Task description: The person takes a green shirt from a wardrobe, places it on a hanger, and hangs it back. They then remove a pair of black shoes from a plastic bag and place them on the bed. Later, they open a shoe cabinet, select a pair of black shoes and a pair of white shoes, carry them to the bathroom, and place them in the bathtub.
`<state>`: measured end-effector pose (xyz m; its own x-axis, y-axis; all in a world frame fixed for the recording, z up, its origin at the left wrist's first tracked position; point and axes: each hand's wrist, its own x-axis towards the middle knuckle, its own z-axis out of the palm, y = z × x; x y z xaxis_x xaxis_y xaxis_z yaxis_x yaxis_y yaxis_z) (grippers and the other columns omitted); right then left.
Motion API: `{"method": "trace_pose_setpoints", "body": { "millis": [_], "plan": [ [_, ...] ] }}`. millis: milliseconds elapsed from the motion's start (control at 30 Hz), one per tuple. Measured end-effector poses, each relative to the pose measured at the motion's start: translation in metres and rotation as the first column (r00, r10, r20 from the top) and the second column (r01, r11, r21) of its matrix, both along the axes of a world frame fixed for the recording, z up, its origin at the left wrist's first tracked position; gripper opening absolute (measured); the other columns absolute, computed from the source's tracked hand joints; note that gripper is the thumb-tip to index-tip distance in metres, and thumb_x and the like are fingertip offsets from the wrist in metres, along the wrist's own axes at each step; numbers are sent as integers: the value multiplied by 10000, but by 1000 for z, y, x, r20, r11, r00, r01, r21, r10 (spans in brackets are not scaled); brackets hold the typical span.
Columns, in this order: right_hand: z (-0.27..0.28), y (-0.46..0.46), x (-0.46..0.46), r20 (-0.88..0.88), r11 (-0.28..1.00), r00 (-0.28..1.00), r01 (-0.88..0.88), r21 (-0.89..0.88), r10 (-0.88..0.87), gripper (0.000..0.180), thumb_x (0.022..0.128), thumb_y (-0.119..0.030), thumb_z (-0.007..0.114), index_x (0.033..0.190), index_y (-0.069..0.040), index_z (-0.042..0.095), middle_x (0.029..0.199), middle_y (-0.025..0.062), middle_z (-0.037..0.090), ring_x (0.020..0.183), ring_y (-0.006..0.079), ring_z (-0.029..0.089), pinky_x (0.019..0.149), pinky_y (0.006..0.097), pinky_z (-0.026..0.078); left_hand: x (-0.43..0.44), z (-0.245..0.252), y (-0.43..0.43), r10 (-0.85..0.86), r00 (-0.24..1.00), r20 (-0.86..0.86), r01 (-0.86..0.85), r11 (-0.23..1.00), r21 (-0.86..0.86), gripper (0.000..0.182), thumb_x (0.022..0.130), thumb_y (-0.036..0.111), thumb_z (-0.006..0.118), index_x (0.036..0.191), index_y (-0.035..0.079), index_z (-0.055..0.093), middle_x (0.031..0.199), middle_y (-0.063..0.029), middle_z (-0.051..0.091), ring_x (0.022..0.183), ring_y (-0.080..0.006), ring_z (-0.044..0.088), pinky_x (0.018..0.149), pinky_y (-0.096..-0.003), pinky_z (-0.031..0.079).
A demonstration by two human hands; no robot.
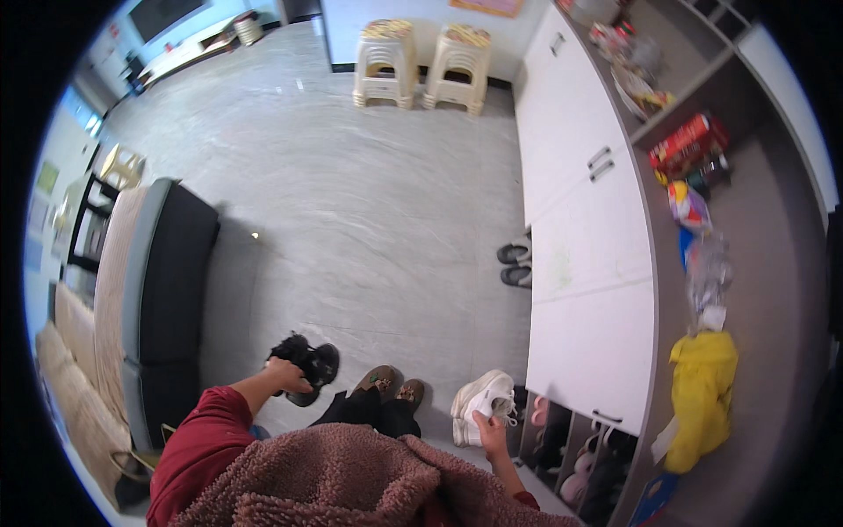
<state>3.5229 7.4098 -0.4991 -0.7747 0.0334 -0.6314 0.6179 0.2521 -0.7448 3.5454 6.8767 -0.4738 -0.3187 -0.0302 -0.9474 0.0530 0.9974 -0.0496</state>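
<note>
My left hand (288, 377) is closed on a pair of black shoes (321, 369) at the lower left; its fingertips are partly hidden against the dark shoes. At the lower right, my right hand (490, 431) grips a pair of white lace-up sneakers (484, 402) near their heels, beside the cabinet. Between the two pairs, my own feet show in brown shoes (380, 381) with decorated tops.
A white shoe cabinet (593, 263) stands on the right, with footwear in its low compartments and a yellow bag (703, 388) on its shelf. Black slippers (516, 265) lie at its base. A dark sofa (174, 270) is on the left; plastic stools (385, 66) stand ahead.
</note>
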Motion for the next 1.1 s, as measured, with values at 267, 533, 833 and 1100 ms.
{"method": "trace_pose_setpoints", "body": {
  "millis": [267, 533, 833, 1100],
  "plan": [
    [38, -61, -94, 16, 906, 910, -414, 86, 415, 410, 878, -374, 714, 1019, 10, 716, 847, 33, 683, 789, 89, 588, 707, 282, 476, 185, 52, -65, 724, 660, -201, -747, 661, -73, 773, 808, 751, 467, 1226, 136, 679, 1252, -123, 652, 1187, -315, 597, 1013, -424, 455],
    [17, -168, -209, 144, 555, 583, -809, 194, 799, 542, 840, -514, 685, 1037, -10, 722, 900, 122, 723, 865, 186, 672, 777, 347, 503, 316, -58, -67, 943, 281, 176, -950, 300, -91, 821, 794, 752, 530, 1214, 59, 663, 1267, -171, 634, 1214, -322, 576, 990, -398, 456],
    [-15, -330, -401, 369, 112, 285, -898, 426, 885, 637, 819, -596, 643, 983, 15, 712, 938, 219, 713, 909, 316, 697, 801, 420, 508, 91, -33, -209, 964, 262, 48, -949, 248, 196, 820, 807, 756, 522, 1213, 58, 663, 1261, -176, 635, 1192, -327, 588, 967, -407, 469],
    [97, -497, -545, -48, 613, 678, -629, 478, 734, 514, 836, -497, 689, 884, 15, 703, 835, 152, 697, 770, 228, 649, 719, 382, 496, -228, 102, -379, 939, 38, -341, -765, 247, 594, 701, 787, 696, 643, 1058, 51, 680, 1048, -156, 703, 992, -308, 666, 835, -397, 516]
  ]
}}
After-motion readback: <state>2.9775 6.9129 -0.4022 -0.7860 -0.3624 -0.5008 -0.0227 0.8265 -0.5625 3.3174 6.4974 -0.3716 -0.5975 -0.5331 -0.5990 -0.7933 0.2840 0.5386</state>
